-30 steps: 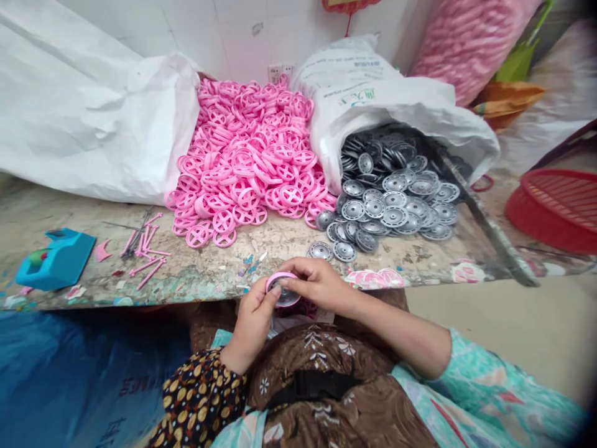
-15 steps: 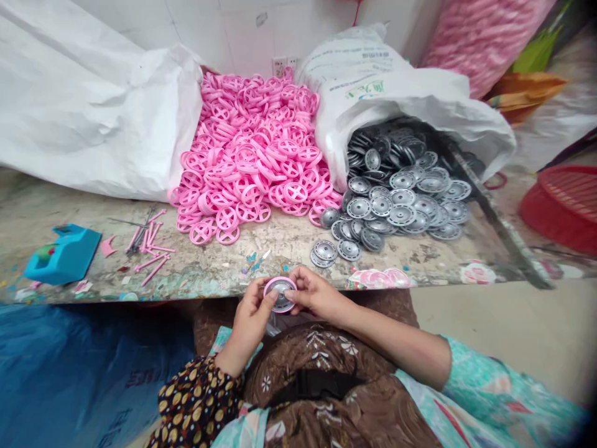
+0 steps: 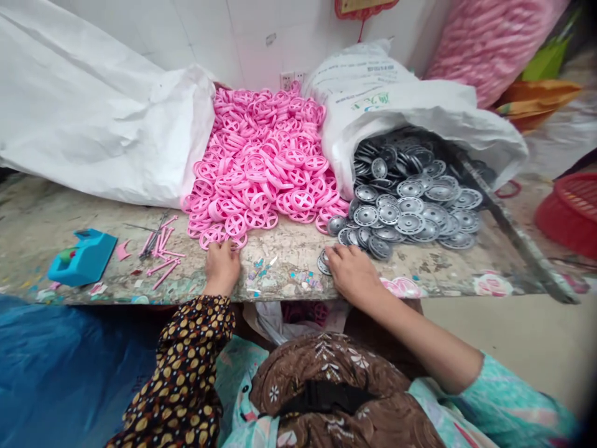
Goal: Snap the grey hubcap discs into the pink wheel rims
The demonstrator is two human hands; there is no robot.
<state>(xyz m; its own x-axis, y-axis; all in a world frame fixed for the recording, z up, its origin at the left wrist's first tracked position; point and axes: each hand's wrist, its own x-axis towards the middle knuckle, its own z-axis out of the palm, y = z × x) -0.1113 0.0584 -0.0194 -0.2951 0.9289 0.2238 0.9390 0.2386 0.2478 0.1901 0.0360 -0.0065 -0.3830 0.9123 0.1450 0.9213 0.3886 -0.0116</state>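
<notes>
Where the left hand (image 3: 221, 269) is placed: it is laid palm down at the desk (image 3: 56, 211) edge with the fingers kept together. Nothing is pinched, and the fingertips are touching the lower edge of the pink plastic wheels (image 3: 261, 168).

Where the right hand (image 3: 352, 274) is placed: it is laid palm down on the desk, with the fingers a little spread. Nothing is pinched, and the fingertips are just beside or on a grey disc (image 3: 323, 263); the contact cannot be told exactly.

Where the pink wheels lie: they are heaped on the desk, beside a white woven sack (image 3: 93, 112).

Where the grey discs (image 3: 410, 205) lie: they are spilled from a second white sack (image 3: 396, 106), just right of the pink heap.

Left of the hands: a blue plastic block (image 3: 81, 258) and pink plastic rods (image 3: 161, 264) are lying on the desk.
</notes>
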